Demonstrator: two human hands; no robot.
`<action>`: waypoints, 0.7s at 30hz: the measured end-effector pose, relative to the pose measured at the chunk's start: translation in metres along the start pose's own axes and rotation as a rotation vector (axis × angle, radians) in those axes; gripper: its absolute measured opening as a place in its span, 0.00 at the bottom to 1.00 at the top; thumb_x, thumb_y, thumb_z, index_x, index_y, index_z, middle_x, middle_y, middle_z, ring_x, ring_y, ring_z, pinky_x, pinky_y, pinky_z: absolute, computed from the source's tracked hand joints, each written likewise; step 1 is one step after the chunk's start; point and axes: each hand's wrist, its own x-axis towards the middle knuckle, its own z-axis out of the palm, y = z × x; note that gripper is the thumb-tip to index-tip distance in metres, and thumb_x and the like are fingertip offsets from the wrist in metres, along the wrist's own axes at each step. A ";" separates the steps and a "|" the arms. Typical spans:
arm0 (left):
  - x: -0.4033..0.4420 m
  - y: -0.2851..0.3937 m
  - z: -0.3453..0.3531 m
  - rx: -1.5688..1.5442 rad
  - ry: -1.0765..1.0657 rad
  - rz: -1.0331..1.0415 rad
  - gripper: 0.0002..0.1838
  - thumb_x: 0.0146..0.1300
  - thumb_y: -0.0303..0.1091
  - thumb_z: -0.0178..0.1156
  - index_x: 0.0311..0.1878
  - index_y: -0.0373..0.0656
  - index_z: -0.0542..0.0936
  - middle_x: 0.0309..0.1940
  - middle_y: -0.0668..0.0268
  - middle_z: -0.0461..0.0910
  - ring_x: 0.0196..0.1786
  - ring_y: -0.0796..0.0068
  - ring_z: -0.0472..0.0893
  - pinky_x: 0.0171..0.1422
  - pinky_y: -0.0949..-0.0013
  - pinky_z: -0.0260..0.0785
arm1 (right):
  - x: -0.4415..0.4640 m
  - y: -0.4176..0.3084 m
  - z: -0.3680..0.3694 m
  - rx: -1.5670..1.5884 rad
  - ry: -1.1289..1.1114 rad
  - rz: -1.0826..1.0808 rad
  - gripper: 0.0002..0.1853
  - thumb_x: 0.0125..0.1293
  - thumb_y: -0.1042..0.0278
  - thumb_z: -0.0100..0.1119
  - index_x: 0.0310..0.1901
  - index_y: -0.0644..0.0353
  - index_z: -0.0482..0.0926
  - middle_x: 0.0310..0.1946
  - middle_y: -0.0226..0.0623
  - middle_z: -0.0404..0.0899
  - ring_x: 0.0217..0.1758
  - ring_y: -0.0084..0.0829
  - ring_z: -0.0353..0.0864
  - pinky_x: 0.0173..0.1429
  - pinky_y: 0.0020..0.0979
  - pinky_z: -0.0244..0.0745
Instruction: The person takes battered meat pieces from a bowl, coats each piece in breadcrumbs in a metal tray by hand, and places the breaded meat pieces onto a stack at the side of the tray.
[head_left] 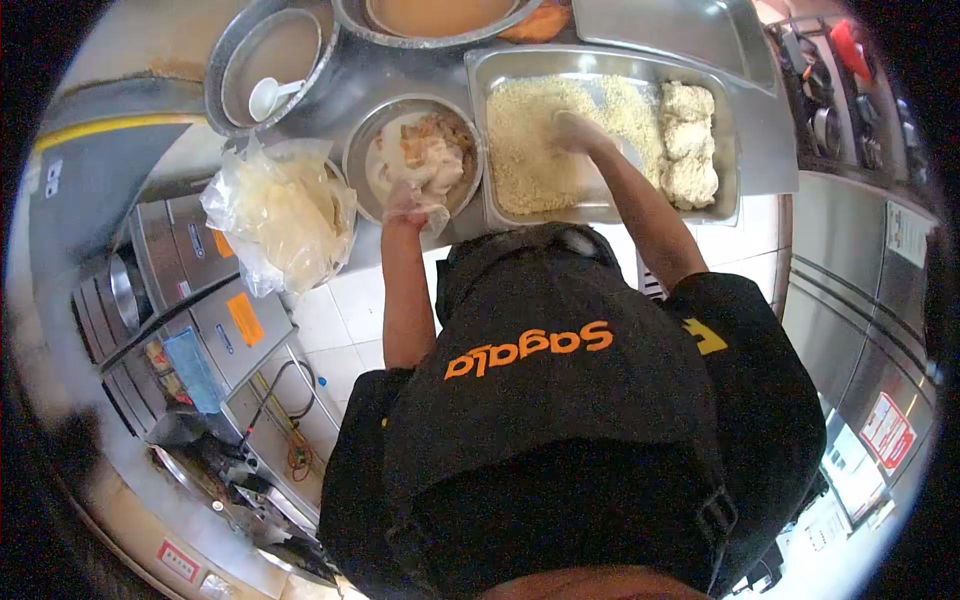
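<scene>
My left hand (408,205), in what looks like a clear plastic glove, is at the near rim of a round metal bowl (352,150). In that bowl lie pale, batter-coated pieces (440,165), some with orange-brown parts showing; the hand touches or nearly touches them. My right hand (578,132) reaches down onto a bed of pale yellow crumbs (530,150) inside a rectangular steel tray (728,150). Its fingertips are hard to make out against the crumbs. Several crumb-coated pieces (688,145) sit in a row along the tray's right end.
Left of the bowl, a clear plastic bag (280,215) with pale contents sits in a container. Behind it, a dark-rimmed bowl (215,85) holds a white scoop (264,98). Further back stand a large basin (440,42) of brownish liquid and another steel tray (670,25).
</scene>
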 end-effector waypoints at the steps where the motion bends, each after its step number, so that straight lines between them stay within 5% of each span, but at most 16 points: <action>1: -0.002 -0.002 0.007 0.047 0.059 0.067 0.21 0.60 0.45 0.52 0.53 0.43 0.70 0.46 0.59 0.75 0.43 0.63 0.78 0.44 0.61 0.75 | 0.014 0.009 -0.006 -0.076 -0.094 -0.038 0.17 0.57 0.58 0.47 0.32 0.66 0.78 0.27 0.50 0.78 0.27 0.45 0.76 0.31 0.40 0.70; 2: -0.010 -0.005 0.011 0.094 0.129 0.123 0.21 0.60 0.44 0.53 0.52 0.42 0.70 0.44 0.59 0.76 0.41 0.63 0.78 0.42 0.62 0.75 | 0.018 0.012 0.009 -0.086 0.146 -0.024 0.17 0.56 0.57 0.48 0.30 0.65 0.78 0.26 0.50 0.78 0.27 0.45 0.77 0.31 0.40 0.70; 4: 0.007 -0.010 -0.034 0.901 0.279 0.237 0.19 0.57 0.41 0.54 0.49 0.42 0.72 0.40 0.58 0.77 0.39 0.63 0.79 0.38 0.63 0.74 | 0.053 0.036 0.046 -0.122 0.649 -0.007 0.17 0.54 0.56 0.49 0.27 0.65 0.78 0.25 0.49 0.78 0.28 0.43 0.77 0.31 0.41 0.70; 7: -0.003 -0.011 -0.031 1.465 0.415 0.373 0.18 0.55 0.39 0.54 0.48 0.43 0.73 0.39 0.59 0.77 0.38 0.63 0.78 0.39 0.63 0.73 | 0.074 0.051 0.015 0.006 0.101 -0.121 0.18 0.52 0.52 0.52 0.27 0.62 0.78 0.27 0.47 0.79 0.29 0.44 0.78 0.34 0.41 0.71; 8: -0.005 -0.009 -0.027 1.540 0.432 0.379 0.18 0.54 0.38 0.54 0.47 0.43 0.73 0.39 0.59 0.77 0.38 0.63 0.78 0.39 0.63 0.73 | 0.053 0.043 0.007 0.149 0.469 -0.119 0.19 0.49 0.49 0.56 0.26 0.61 0.79 0.25 0.48 0.78 0.28 0.43 0.78 0.34 0.41 0.71; 15: -0.008 -0.002 -0.022 1.857 0.506 0.334 0.17 0.49 0.33 0.54 0.45 0.45 0.76 0.36 0.60 0.77 0.37 0.63 0.77 0.40 0.63 0.71 | 0.098 0.059 -0.009 0.010 0.219 0.097 0.22 0.45 0.56 0.62 0.37 0.66 0.77 0.33 0.51 0.78 0.36 0.46 0.79 0.40 0.41 0.74; 16: -0.010 -0.003 -0.025 1.935 0.499 0.318 0.17 0.48 0.33 0.55 0.44 0.45 0.76 0.35 0.60 0.77 0.37 0.63 0.77 0.40 0.63 0.70 | 0.057 0.016 -0.034 -0.133 0.318 0.044 0.22 0.55 0.52 0.56 0.46 0.60 0.74 0.45 0.47 0.74 0.47 0.46 0.74 0.50 0.40 0.71; 20: -0.023 0.004 -0.020 2.451 0.297 0.208 0.17 0.45 0.30 0.55 0.43 0.47 0.77 0.33 0.60 0.77 0.36 0.63 0.77 0.41 0.64 0.69 | 0.042 0.013 -0.003 -0.181 0.483 0.218 0.31 0.44 0.45 0.64 0.46 0.59 0.74 0.43 0.46 0.75 0.47 0.43 0.75 0.49 0.41 0.71; 21: -0.023 0.005 -0.020 2.316 0.319 0.238 0.17 0.46 0.30 0.55 0.43 0.46 0.77 0.34 0.60 0.77 0.37 0.63 0.77 0.41 0.63 0.69 | 0.055 0.030 0.019 -0.184 0.558 0.214 0.32 0.41 0.43 0.65 0.45 0.58 0.75 0.41 0.46 0.76 0.45 0.41 0.76 0.48 0.41 0.72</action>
